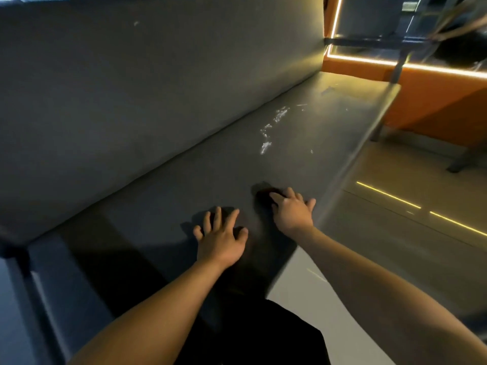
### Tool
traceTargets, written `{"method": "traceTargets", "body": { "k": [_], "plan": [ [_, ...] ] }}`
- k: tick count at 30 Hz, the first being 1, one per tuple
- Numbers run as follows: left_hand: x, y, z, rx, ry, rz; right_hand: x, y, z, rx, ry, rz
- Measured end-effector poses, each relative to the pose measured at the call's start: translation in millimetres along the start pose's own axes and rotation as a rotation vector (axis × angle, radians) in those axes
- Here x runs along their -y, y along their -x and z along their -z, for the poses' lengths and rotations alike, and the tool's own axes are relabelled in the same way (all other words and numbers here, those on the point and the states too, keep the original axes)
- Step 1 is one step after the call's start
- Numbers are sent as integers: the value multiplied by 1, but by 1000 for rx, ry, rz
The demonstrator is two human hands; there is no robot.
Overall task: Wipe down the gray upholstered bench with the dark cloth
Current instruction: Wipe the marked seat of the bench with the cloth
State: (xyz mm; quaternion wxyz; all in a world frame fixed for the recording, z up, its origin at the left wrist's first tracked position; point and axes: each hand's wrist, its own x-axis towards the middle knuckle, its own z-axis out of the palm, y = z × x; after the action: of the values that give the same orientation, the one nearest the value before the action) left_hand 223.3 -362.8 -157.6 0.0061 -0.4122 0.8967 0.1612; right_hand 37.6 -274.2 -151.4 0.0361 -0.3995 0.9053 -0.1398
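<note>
Gray upholstery covers the single bench point(184, 191), and its long seat runs from near left to far right below its backrest point(158, 88). The one dark cloth point(263, 194) sits bunched on the seat near the front edge. Your right hand point(292, 213) presses down on it with straight fingers, and the cloth shows just past your fingertips on their far left side. It is too crumpled to show a long axis. Your left hand point(221, 239) rests flat on the seat just left of the cloth, fingers spread, grasping nothing. Farther along the seat lies one trail of white smears point(274, 127).
</note>
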Motion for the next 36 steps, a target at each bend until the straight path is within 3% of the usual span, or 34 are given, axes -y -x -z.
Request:
{"method": "traceTargets", "body": {
  "k": [3, 7, 10, 13, 15, 18, 23, 29, 36],
  "plan": [
    [1, -2, -2, -24, 7, 9, -8, -4, 1, -16, -23, -168],
    [3, 1, -6, -26, 19, 5, 33, 13, -11, -38, -113, -177],
    [-2, -2, 9, 85, 64, 56, 55, 31, -4, 202, -231, -157],
    [-22, 6, 42, 239, 391, 138, 74, 48, 32, 439, -463, -363],
    [-33, 19, 67, 315, 677, 162, 90, 56, 66, 467, -519, -410],
    [-53, 38, 115, 336, 858, 233, 110, 66, 130, 446, -757, -559],
    [-118, 74, 244, 455, 1032, 206, 121, 81, 252, 362, -1178, -793],
    [-203, 80, 337, 421, 1118, 196, 108, 76, 364, 258, -1167, -746],
    [-267, 52, 350, 395, 1166, 298, 64, 48, 406, 131, -1092, -676]
  ]
}}
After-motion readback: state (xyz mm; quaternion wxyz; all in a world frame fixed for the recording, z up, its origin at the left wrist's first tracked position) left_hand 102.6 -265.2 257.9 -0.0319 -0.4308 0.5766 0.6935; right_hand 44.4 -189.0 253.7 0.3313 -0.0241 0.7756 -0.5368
